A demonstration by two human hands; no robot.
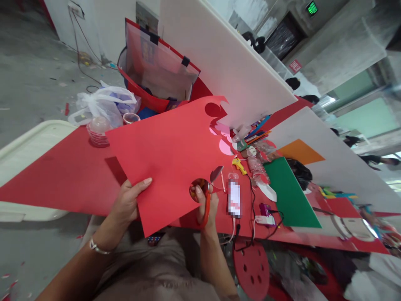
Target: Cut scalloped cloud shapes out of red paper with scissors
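A large red sheet (166,154), apparently paper or card, is held up over the table at a tilt. My left hand (125,202) grips its lower left edge, thumb on top and fingers hidden beneath. Around the orange handles of a pair of scissors (206,211) my right hand (213,205) is closed, at the sheet's lower right edge. The scissor blades point up and away, spread apart. A round opening shows in the sheet beside the scissors, and rounded cut-outs run along the right edge.
On the red table (84,171) lie a lit phone (234,198), a yellow glue gun (239,165), cables and a green sheet (288,192). Stacked plastic cups (99,136) and a white plastic bag (103,102) stand left. A white board (219,50) rises behind; a red stool (251,267) is below.
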